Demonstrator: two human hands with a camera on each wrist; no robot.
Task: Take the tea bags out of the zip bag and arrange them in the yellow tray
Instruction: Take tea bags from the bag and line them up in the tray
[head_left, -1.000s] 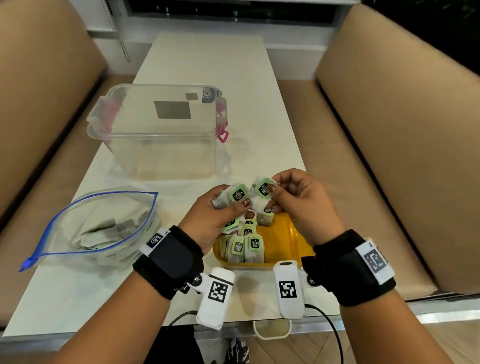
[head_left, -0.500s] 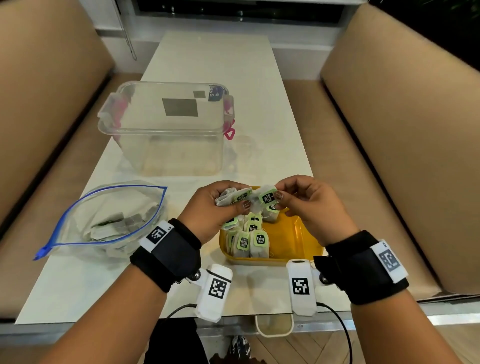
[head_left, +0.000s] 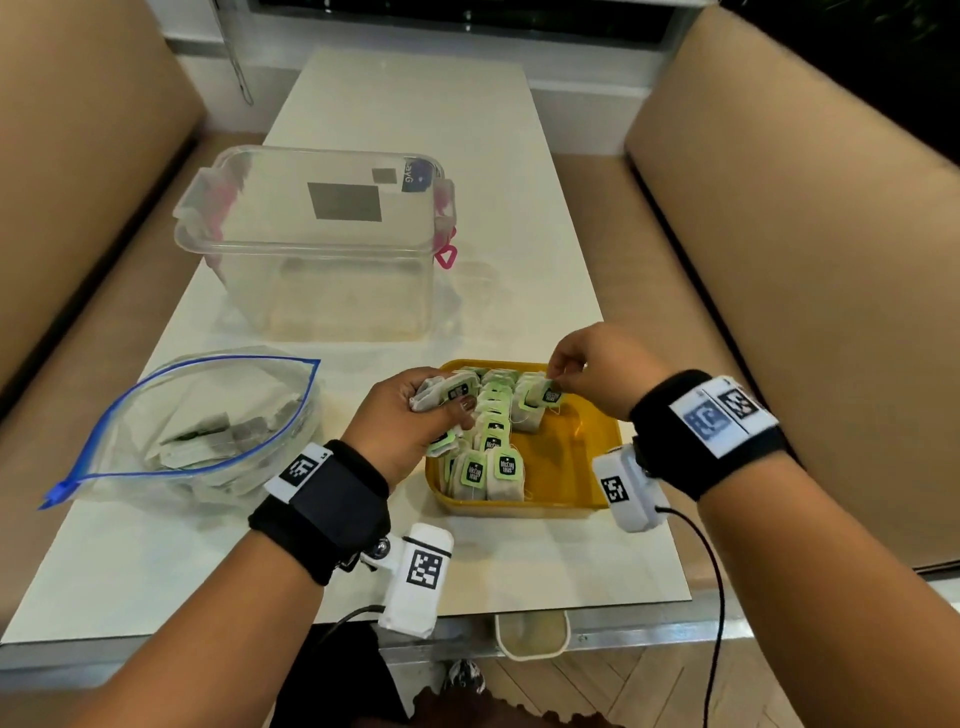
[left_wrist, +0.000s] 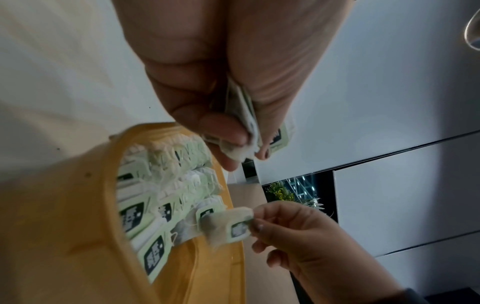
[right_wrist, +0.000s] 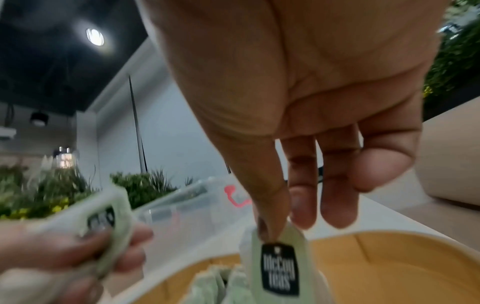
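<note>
The yellow tray (head_left: 587, 457) sits near the table's front edge with several tea bags (head_left: 488, 457) with green tags in rows along its left half. My left hand (head_left: 415, 415) hovers over the tray's left edge and grips a small bunch of tea bags (head_left: 447, 392), also seen as the bunch of tea bags (left_wrist: 246, 123). My right hand (head_left: 597, 364) pinches one tea bag (head_left: 537, 402) by its green tag (right_wrist: 279, 265) and holds it over the tray's far middle. The zip bag (head_left: 197, 426) lies open at the left, more tea bags inside.
A clear plastic box (head_left: 322, 239) with a lid and pink clasps stands behind the tray and the zip bag. Tan bench seats flank the white table (head_left: 395, 104) on both sides. The tray's right half (right_wrist: 389, 267) holds no tea bags.
My hands have parted: the right hand drew one tea bag away from the bunch and moved it right and down over the tray. The left hand lowered with its bunch.
</note>
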